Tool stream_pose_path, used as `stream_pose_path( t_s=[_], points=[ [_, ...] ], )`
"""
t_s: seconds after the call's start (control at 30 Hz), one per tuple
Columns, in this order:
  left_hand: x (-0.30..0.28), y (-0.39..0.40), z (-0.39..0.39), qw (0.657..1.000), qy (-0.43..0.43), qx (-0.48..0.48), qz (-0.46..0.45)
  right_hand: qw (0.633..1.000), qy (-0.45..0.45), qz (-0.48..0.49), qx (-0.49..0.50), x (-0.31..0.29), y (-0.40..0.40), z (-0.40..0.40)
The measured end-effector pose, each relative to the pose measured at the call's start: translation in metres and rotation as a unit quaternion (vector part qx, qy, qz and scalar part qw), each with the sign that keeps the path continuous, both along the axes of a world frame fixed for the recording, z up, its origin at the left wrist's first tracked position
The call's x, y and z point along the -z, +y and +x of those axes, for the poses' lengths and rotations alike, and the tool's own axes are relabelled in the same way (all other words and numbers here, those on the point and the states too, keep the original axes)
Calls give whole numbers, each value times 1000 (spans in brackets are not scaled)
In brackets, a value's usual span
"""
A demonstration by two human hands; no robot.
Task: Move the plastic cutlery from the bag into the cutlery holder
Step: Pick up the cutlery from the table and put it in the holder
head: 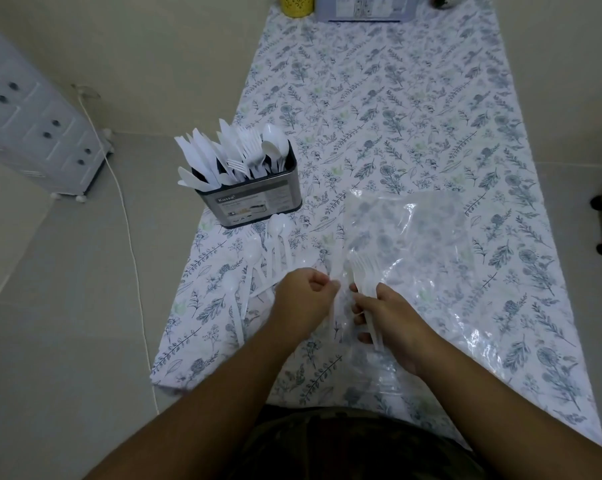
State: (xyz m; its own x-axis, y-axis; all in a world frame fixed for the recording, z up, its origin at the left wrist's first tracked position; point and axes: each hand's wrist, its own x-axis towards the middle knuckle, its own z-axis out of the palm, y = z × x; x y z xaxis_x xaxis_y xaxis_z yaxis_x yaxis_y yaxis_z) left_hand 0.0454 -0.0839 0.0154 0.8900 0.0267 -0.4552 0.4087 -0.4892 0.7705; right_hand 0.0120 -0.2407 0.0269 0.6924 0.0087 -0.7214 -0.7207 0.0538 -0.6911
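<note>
we count one cutlery holder (249, 199), crammed with white knives, forks and spoons too overlapped to number. one clear plastic bag (413, 244). two hands: the left hand (301, 299) and the right hand (387, 317), which grips one bunch of forks (363, 271). loose spoons (277, 233) beside the holder blur together, uncountable.

I see a long table with a flowery cloth (413, 98) running up to twelve o'clock. The floor (67, 306) is pale tile. At ten o'clock stands a white drawer unit (32, 133) on little wheels, and a white cord (126, 220) trails past it. The wall (154, 46) is plain cream
</note>
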Motion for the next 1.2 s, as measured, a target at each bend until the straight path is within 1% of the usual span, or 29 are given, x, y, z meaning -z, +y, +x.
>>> stream_pose_path(
  t_s=[0.1,0.13,0.2,0.23,0.3,0.37,0.4,0.43,0.5,0.57,0.63,0.7,0.77,0.83,0.9,1.0,1.1,1.17,1.2],
  points=[
    [-7,-1,-15,997,-8,-29,-71,1000,-7,27,-11,0,14,2],
    [-9,-1,-17,997,-33,-20,-66,999,-8,31,-12,0,19,2],
    [-12,3,-21,995,-86,40,-16,999,-8,30,-19,0,25,2],
    [-16,5,-23,992,-99,75,3,999,-9,33,-22,1,28,2],
    [-18,9,-26,986,-97,137,21,999,-6,43,-24,0,33,2],
    [-19,18,-25,980,-101,165,39,999,3,31,-36,0,37,2],
    [-17,24,-22,980,-107,161,52,999,7,26,-45,1,39,2],
    [-14,32,-19,983,-109,135,68,998,13,25,-55,2,40,1],
    [-8,50,-7,987,-112,40,107,997,22,25,-64,2,42,-1],
    [2,69,9,982,-113,-44,147,997,27,21,-68,2,43,-4],
    [12,85,25,975,-105,-92,170,997,31,19,-69,2,41,-7],
    [21,96,38,974,-86,-109,178,997,31,13,-70,3,38,-8],
    [24,101,46,974,-57,-101,192,997,33,16,-63,3,36,-10],
    [23,105,51,976,-44,-109,185,998,36,16,-56,2,34,-11],
    [19,113,53,972,-44,-137,184,998,36,14,-51,0,32,-11],
    [21,123,50,967,-40,-152,200,998,40,14,-42,1,30,-10],
    [23,125,43,963,-76,-180,187,998,44,13,-40,2,30,-10],
    [22,119,43,963,-70,-156,206,998,43,15,-42,2,31,-8],
    [21,113,43,966,-46,-132,219,998,43,18,-42,2,32,-7]
  ],
)
